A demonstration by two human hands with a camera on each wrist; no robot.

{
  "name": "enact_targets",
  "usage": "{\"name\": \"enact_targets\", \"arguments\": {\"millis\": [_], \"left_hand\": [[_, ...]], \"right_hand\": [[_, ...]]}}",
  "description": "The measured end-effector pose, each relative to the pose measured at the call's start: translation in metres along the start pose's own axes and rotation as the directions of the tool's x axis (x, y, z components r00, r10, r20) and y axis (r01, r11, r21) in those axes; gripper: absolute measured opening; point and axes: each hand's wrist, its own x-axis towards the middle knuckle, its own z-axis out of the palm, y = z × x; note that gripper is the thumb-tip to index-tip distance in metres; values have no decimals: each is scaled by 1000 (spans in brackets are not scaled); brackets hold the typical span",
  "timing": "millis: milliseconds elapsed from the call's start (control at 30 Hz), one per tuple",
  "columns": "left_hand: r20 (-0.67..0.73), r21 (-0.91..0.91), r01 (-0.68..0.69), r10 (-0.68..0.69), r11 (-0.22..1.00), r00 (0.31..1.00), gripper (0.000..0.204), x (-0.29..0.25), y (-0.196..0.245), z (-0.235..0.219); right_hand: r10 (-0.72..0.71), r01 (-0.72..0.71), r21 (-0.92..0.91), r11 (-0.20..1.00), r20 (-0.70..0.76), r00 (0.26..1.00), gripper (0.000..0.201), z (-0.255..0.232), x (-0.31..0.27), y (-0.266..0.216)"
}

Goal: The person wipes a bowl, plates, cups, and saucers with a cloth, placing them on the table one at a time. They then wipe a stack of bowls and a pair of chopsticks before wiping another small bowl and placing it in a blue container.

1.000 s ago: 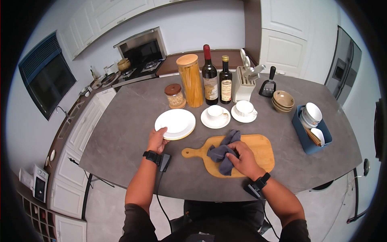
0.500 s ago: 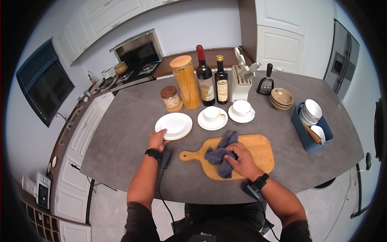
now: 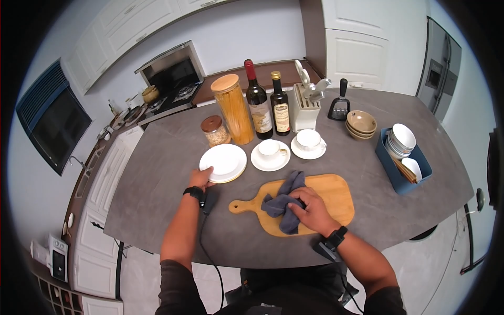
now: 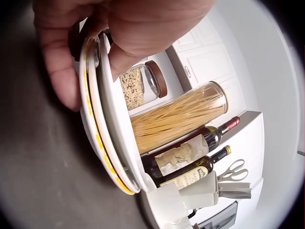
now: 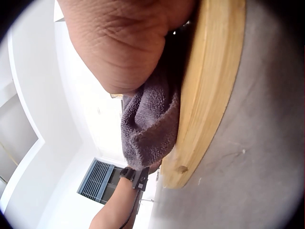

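At the near edge of a stack of white plates [image 3: 224, 160], my left hand [image 3: 200, 179] has its thumb on top and its fingers beneath. In the left wrist view the lowest plate [image 4: 110, 169] shows a yellow rim, and the rims are pinched between thumb and fingers. My right hand [image 3: 315, 210] holds a bunched grey cloth [image 3: 283, 205] down on a wooden cutting board [image 3: 336, 197]. Part of the cloth lies under that hand, hidden from the head view. From the right wrist, the cloth [image 5: 150, 121] lies against the board.
Two cups on saucers [image 3: 270, 163] stand beyond the board. Behind them are an oat jar [image 3: 215, 131], a spaghetti jar [image 3: 233, 113], two bottles [image 3: 260, 107] and a knife block [image 3: 305, 110]. Brown bowls [image 3: 361, 124], a spatula [image 3: 339, 107] and a blue bin [image 3: 391, 168] of dishes are rightward.
The head view has shifted slightly, so the tabletop things sit further left in it. Both hands keep their holds on the plates and the cloth.
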Motion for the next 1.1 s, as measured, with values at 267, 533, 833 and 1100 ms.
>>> {"name": "enact_targets", "arguments": {"millis": [267,533,833,1100], "left_hand": [[60,116,80,-87,990,994,48,-2,9,-7],[-10,267,-76,81,961,997,48,4,-1,0],[-101,199,-89,110,976,989,52,-8,-8,-6],[-44,80,-188,192,979,980,45,-31,-32,2]], "right_hand": [[25,-25,-3,1000,17,1000,21,-1,-2,2],[24,-24,11,1000,-15,1000,19,0,-3,1],[163,-148,206,967,-60,985,17,-2,-8,5],[203,-156,351,923,-101,974,20,-6,-13,15]]}}
